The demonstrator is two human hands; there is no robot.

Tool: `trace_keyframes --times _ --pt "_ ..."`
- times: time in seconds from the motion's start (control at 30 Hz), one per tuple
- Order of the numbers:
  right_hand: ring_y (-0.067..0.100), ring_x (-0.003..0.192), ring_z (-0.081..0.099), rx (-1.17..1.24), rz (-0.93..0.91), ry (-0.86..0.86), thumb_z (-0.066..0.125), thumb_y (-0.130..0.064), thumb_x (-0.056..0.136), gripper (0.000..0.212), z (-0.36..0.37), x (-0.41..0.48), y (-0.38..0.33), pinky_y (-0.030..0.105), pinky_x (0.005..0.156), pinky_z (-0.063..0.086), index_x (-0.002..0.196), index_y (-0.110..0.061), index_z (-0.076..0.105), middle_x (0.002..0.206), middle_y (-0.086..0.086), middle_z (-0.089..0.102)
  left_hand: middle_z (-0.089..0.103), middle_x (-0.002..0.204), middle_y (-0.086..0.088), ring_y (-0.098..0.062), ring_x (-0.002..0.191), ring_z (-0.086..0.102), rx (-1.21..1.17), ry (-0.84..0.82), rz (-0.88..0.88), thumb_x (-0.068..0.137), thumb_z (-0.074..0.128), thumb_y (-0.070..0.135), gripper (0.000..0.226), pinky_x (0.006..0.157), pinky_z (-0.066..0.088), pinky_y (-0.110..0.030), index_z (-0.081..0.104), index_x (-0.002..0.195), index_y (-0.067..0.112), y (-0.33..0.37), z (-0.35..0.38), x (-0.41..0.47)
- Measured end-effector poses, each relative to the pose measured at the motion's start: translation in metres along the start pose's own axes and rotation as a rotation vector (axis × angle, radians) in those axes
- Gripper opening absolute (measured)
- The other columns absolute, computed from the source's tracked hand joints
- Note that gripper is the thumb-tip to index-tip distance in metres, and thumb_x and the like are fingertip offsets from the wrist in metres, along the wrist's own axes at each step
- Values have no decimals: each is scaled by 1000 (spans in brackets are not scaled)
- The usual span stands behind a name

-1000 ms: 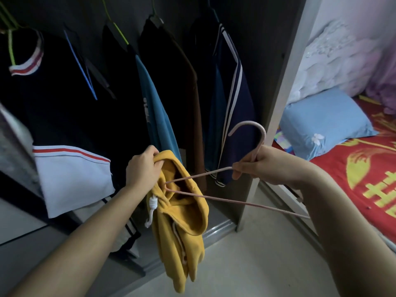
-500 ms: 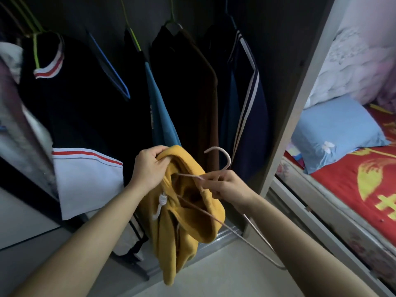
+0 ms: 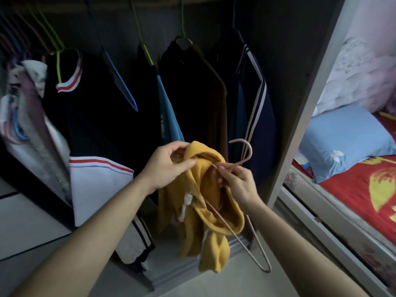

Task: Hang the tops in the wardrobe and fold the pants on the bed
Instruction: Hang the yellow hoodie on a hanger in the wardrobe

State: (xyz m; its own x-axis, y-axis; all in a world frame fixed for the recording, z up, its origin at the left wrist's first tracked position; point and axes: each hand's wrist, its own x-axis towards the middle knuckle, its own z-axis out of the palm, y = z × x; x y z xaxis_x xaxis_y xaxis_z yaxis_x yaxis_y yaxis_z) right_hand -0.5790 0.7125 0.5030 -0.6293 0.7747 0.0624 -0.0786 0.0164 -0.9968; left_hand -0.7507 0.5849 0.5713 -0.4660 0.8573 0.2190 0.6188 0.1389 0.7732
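A yellow hoodie (image 3: 201, 215) with a white drawstring hangs in front of the open wardrobe. My left hand (image 3: 167, 166) pinches its neck edge at the top. My right hand (image 3: 237, 183) grips a pink wire hanger (image 3: 244, 153) just below the hook. One hanger arm runs down inside the hoodie's neck opening; the other arm sticks out below to the right.
Several dark tops hang on green and blue hangers from the wardrobe rail (image 3: 150, 5). The wardrobe's grey side panel (image 3: 308, 108) stands at right. Beyond it lies a bed with a red cover (image 3: 355, 189) and a blue pillow (image 3: 342, 138).
My right hand brought the hanger leftward to the hoodie and pushed one arm into the neck opening. My left hand shifted its pinch on the neck edge. The view tilted up.
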Motion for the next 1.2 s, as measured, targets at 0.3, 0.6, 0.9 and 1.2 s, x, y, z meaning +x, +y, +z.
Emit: trace_keyframes --times 0.3,0.6,0.9,1.2 --pt "19 75 68 -120 -257 -184 53 -13 101 20 -36 8 -44 26 62 52 113 -9 68 89 11 75 45 141 5 -22 143 25 796 -210 71 85 33 77 73 116 11 -43 37 145 36 -23 -18 21" --pt "8 88 67 -422 -389 -24 52 -32 102 14 -32 11 -45 41 78 59 115 -27 57 97 -10 68 63 111 9 -17 108 56 519 -82 51 72 42 72 49 90 29 -33 56 104 38 24 38 28" --pt "8 79 53 -665 -338 504 63 -50 90 27 -41 -10 3 26 65 50 93 -27 50 92 -11 51 66 106 2 -23 104 58 397 237 -34 79 32 63 54 94 29 -40 62 106 27 22 25 30" --pt "39 135 42 -3 909 216 86 -66 55 128 -35 -11 96 55 104 42 153 -16 21 153 15 36 68 80 12 -12 83 65 170 342 -134 71 58 82 53 83 56 -43 68 82 31 32 32 2"
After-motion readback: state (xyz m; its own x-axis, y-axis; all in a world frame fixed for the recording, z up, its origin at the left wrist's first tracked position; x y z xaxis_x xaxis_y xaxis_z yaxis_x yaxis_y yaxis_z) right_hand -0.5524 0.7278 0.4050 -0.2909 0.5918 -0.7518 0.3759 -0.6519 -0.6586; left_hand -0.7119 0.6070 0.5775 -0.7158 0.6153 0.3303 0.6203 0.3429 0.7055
